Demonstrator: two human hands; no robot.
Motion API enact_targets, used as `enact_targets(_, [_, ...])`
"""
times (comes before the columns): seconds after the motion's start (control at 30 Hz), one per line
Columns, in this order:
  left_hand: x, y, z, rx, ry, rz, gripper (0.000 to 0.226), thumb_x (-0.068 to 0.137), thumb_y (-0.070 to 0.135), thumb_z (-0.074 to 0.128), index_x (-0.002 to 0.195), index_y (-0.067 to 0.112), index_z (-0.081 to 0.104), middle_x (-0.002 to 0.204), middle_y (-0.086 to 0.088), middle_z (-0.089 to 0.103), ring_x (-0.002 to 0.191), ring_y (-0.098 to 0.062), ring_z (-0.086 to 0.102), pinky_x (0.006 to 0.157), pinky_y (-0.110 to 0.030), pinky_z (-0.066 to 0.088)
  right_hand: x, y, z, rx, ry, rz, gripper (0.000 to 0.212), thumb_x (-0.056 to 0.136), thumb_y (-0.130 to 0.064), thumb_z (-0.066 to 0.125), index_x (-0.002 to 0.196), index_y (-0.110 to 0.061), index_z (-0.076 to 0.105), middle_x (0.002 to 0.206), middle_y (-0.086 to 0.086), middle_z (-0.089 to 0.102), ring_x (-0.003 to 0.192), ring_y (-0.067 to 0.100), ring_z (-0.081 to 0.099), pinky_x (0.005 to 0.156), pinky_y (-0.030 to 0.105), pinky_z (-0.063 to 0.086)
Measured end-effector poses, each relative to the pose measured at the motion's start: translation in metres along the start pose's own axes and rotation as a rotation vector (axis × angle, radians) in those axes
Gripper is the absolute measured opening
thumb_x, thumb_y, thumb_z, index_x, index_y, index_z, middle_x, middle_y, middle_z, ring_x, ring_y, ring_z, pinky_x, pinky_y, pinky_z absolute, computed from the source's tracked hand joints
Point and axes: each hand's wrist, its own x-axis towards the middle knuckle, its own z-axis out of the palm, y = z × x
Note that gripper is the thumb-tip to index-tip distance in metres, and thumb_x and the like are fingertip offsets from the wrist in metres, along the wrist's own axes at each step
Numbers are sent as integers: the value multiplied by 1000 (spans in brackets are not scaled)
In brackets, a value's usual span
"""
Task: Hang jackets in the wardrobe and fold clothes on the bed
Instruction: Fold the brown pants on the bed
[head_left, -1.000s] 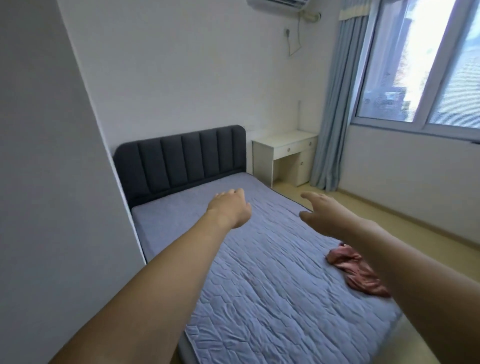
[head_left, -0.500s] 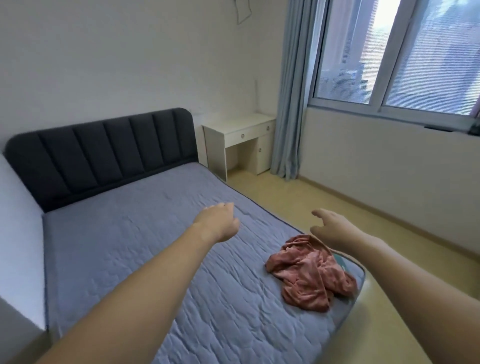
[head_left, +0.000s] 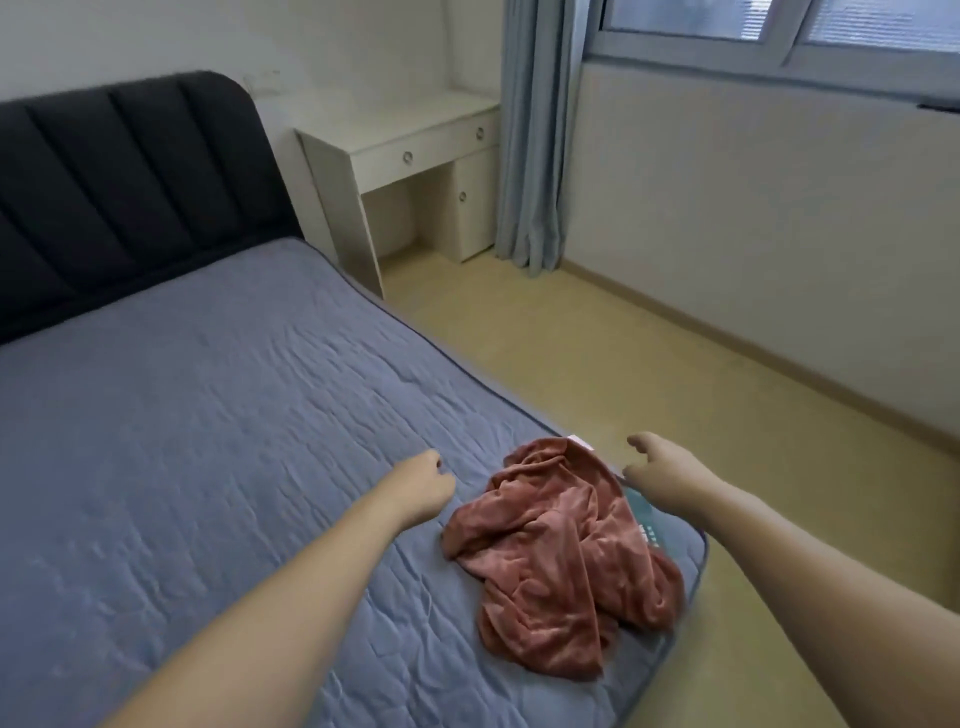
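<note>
Garment (head_left: 558, 561) crumpled, type unclear | left hand (head_left: 418, 488) fingers hidden

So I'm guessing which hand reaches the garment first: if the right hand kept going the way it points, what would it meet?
Probably not the pink garment, which lies left of the right hand; its line seems to pass the bed edge over floor, though depth is unclear.

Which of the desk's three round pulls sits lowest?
The pull on the cabinet door under the white desk. The two drawer pulls sit higher, side by side just beneath the desktop.
</note>
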Motion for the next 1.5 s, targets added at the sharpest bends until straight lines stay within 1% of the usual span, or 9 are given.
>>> enact_targets(0.17, [166, 47, 126, -6, -94, 16, 42, 93, 34, 48, 129, 13, 55, 136, -12, 57, 124, -26, 53, 94, -29, 40, 173, 94, 62, 80, -65, 51, 43, 91, -21, 52, 133, -11, 51, 135, 10, 56, 122, 26, 52, 90, 28, 39])
enact_targets(0.3, [289, 60, 225, -45, -134, 13, 41, 89, 26, 51, 127, 12, 58, 132, -13, 59, 121, -27, 55, 100, -30, 43, 290, 175, 133, 225, -112, 89, 28, 84, -15, 57, 111, -25, 57, 101, -4, 67, 77, 6, 57, 67, 13, 42])
enact_targets(0.5, [371, 16, 345, -232, -264, -351, 97, 82, 40, 68, 157, 24, 8, 158, -13, 25, 141, -31, 33, 117, -39, 28, 384, 256, 229, 197, -206, 346, 69, 85, -36, 64, 143, -14, 33, 142, 18, 41, 129, 37, 43, 106, 43, 38])
enact_targets(0.63, [367, -1, 407, 197, -161, -354, 93, 84, 60, 54, 154, 24, 4, 158, -11, 12, 141, -40, 25, 116, -46, 17, 405, 265, 265, -50, -196, 299, 51, 84, -43, 59, 130, -25, 46, 134, 12, 37, 128, 36, 34, 105, 45, 30])
enact_targets(0.77, [369, 3, 393, 176, 53, -310, 64, 78, 48, 64, 130, 22, 37, 134, -14, 47, 122, -40, 46, 102, -45, 39, 405, 269, 265, 164, -158, 208, 30, 81, -14, 52, 107, -20, 65, 111, 10, 61, 108, 32, 55, 93, 41, 47])
enact_targets(0.9, [338, 2, 369, -14, -38, -314, 46, 65, 51, 62, 99, 29, 40, 98, -5, 68, 98, -32, 66, 73, -34, 47, 379, 257, 241, 626, -125, 238, 29, 78, 2, 48, 84, -17, 69, 77, 1, 71, 68, 14, 67, 60, 32, 57])
enact_targets(1.17, [255, -68, 286, -129, -167, -527, 34, 73, 38, 64, 102, 21, 61, 116, -10, 68, 107, -28, 63, 87, -33, 49, 328, 157, 215, 753, -279, 269, 21, 82, -8, 53, 91, -17, 70, 79, -5, 71, 68, 7, 63, 57, 18, 47])
enact_targets(1.4, [160, -178, 143, -122, 284, -753, 37, 79, 19, 56, 116, 13, 50, 125, -19, 60, 115, -37, 58, 90, -38, 47, 265, -35, 237, 750, -370, -98, 18, 87, -7, 60, 76, -19, 68, 63, -11, 69, 59, -2, 63, 50, 12, 47])
enact_targets(1.5, [102, -231, 65, -131, 544, -831, 43, 81, 17, 58, 122, 10, 48, 128, -20, 56, 117, -40, 56, 93, -43, 46, 232, -138, 245, 729, -371, -300, 18, 88, 0, 60, 92, -17, 68, 85, -3, 72, 73, 4, 65, 63, 12, 51])
